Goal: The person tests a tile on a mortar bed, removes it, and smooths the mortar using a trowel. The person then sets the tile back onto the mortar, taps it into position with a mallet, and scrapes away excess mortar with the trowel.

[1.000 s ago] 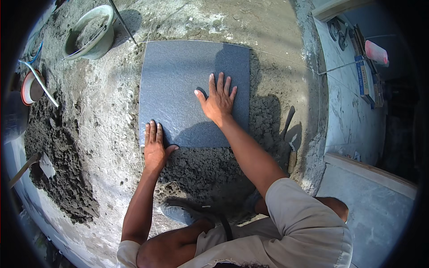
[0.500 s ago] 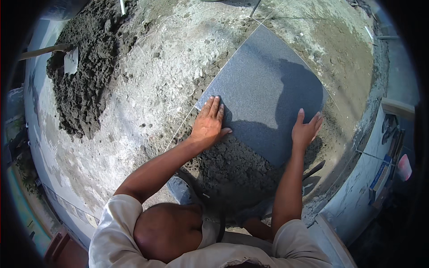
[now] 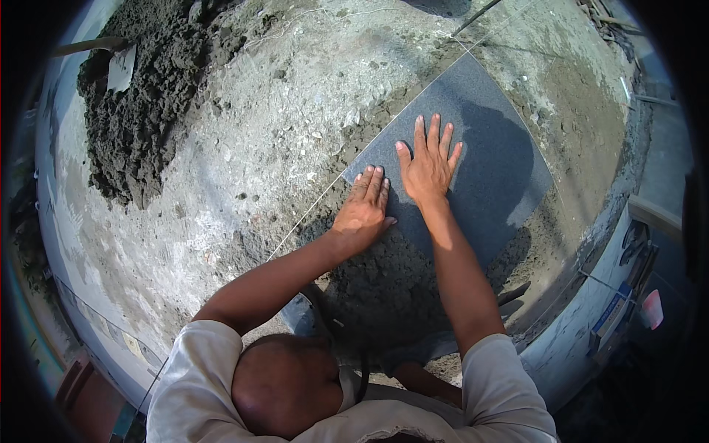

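A large dark grey square tile (image 3: 487, 170) lies on rough mortar (image 3: 377, 273), one corner pointing away from me. My left hand (image 3: 363, 210) rests at the tile's left corner, fingers stretched forward over its edge, holding nothing. Above the tile's middle-left part is my right hand (image 3: 430, 166), palm down with fingers spread; whether it presses on the surface or hovers I cannot tell. A thin string line (image 3: 314, 210) runs along the tile's left edge, and a second string meets it near the far corner.
A heap of wet dark mortar (image 3: 140, 111) stands at the far left, with a wooden-handled tool's flat metal blade (image 3: 122, 69) in it. A dark rod (image 3: 476, 18) lies near the far corner. At the right, tools and a blue-labelled box (image 3: 614, 304) sit beyond a low ledge.
My right hand has moved from the tile's right edge leftward and forward over its face, its fingers now spread. My left hand stays at the left corner. The view has shifted slightly.
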`<action>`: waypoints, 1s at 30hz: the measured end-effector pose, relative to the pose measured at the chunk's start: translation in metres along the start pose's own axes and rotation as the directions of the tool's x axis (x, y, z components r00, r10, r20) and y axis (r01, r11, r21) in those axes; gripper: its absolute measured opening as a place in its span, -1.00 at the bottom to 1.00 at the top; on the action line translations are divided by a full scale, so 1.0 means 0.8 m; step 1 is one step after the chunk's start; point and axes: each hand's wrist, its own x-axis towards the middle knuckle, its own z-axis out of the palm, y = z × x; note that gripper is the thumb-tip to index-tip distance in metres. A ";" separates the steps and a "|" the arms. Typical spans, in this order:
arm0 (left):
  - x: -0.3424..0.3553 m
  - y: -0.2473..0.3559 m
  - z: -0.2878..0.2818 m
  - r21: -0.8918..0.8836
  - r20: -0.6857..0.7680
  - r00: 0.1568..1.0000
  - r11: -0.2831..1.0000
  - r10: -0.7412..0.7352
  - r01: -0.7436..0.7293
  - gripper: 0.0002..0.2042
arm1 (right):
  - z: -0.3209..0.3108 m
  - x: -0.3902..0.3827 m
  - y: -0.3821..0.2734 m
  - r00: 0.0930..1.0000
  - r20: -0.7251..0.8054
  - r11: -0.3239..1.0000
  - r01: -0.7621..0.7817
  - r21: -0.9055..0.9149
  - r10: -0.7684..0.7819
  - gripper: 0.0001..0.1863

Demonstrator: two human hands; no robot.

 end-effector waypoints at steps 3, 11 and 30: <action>-0.008 -0.009 -0.005 0.015 0.022 1.000 1.000 -0.016 0.015 -0.25 | -0.041 -0.011 0.004 0.995 -0.090 0.992 -0.040 0.116 0.050 -0.26; -0.004 -0.007 -0.005 0.032 0.016 1.000 0.999 0.017 -0.018 -0.24 | -0.110 -0.003 0.023 0.940 -0.272 0.971 -0.165 0.171 0.208 -0.31; -0.005 -0.010 0.004 0.085 -0.051 0.999 0.996 0.009 -0.004 -0.22 | -0.060 -0.128 0.120 0.718 -0.114 0.726 -0.671 0.148 0.687 -0.14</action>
